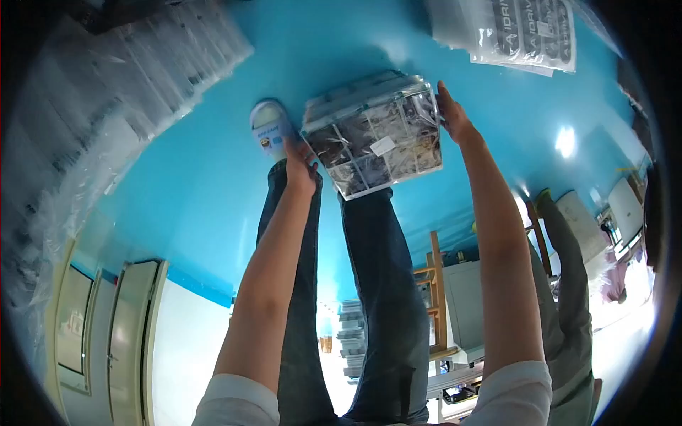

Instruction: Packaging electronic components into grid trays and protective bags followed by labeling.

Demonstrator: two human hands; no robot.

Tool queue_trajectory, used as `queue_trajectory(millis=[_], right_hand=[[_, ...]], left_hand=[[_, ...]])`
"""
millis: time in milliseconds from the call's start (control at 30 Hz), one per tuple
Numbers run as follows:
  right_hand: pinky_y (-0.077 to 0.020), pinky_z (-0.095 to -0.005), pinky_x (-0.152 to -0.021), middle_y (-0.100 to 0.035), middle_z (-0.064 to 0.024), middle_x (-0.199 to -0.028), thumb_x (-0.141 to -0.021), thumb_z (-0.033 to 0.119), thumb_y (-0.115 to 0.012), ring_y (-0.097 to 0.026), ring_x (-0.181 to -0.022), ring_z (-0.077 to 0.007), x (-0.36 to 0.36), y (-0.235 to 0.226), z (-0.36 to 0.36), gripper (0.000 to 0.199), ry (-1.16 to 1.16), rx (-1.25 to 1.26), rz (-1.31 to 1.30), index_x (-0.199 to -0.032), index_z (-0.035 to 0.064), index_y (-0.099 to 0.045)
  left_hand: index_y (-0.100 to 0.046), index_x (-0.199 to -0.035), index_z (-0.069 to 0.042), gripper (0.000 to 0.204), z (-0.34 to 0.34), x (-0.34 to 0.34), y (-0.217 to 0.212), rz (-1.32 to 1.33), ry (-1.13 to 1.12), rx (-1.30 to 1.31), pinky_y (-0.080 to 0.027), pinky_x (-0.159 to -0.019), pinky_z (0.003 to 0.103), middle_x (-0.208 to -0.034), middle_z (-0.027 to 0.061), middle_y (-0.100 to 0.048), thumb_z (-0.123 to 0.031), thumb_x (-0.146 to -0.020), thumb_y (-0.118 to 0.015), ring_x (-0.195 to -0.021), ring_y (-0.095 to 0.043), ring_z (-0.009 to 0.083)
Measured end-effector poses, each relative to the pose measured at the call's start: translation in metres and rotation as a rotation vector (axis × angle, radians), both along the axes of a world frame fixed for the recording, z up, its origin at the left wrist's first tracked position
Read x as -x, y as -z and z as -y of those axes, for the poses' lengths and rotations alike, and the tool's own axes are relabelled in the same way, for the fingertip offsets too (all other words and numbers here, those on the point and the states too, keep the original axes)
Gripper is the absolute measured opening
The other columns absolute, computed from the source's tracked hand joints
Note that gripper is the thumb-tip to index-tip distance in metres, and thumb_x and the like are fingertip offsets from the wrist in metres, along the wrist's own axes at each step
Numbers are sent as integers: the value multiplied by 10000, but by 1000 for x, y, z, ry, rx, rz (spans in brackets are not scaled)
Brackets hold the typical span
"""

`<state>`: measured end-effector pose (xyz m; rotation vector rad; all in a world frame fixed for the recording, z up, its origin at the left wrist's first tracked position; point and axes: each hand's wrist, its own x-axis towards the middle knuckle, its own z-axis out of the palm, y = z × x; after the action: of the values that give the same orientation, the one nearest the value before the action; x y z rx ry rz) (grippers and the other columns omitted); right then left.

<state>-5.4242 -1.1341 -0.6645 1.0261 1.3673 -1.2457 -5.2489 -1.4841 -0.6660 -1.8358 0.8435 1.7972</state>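
Between my hands is a bundle of flat packs [376, 145] in clear, shiny plastic. Its near face shows a grid of dark and pale picture panels, with a small white label in the middle. My left hand [300, 165] grips its lower left edge, fingers partly curled. On the opposite side, my right hand [453, 117] presses against the upper right edge, its fingers partly hidden behind the bundle. Whether the bundle rests on the floor or hangs above it, I cannot tell.
Plastic-wrapped stacks [142, 78] fill the left side. Another wrapped pack [526, 35] lies at the far right on the blue floor [192, 184]. My slipper [268, 128] is beside the bundle. Behind my right arm are a wooden frame [435, 298] and another person's leg [568, 277].
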Motion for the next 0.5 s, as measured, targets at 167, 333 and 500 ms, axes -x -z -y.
queue_trajectory(millis=[167,333,500], right_hand=[[-538,-340,-841,-624,-105,-1170,-988,311,-435,-639,-952,-213,-25,18,-9,389,384,523,-119,-1254,49,-546],[-532,-327,-833,-647,-95,-1109,-981,363,-451,-637,-922,-186,-18,10,9,409,307,455,-185,-1203,44,-575],[-542,-307,-715,-684,-72,-959,-956,454,-480,-629,-798,-156,-2,-18,15,446,399,206,72,-1081,60,-647]], left_hand=[[-521,-1256,-126,739,-28,14,29,-160,-144,-208,-364,-988,405,-1126,61,-582,-726,-863,-343,-1062,-524,253],[-509,-1266,-120,733,-46,44,49,-516,-663,-842,-482,-892,473,-1161,140,-586,-713,-867,-348,-1042,-571,314],[-514,-1242,-130,616,-80,55,18,-313,-330,-388,-471,-906,458,-1158,128,-583,-627,-917,-350,-1032,-562,302]])
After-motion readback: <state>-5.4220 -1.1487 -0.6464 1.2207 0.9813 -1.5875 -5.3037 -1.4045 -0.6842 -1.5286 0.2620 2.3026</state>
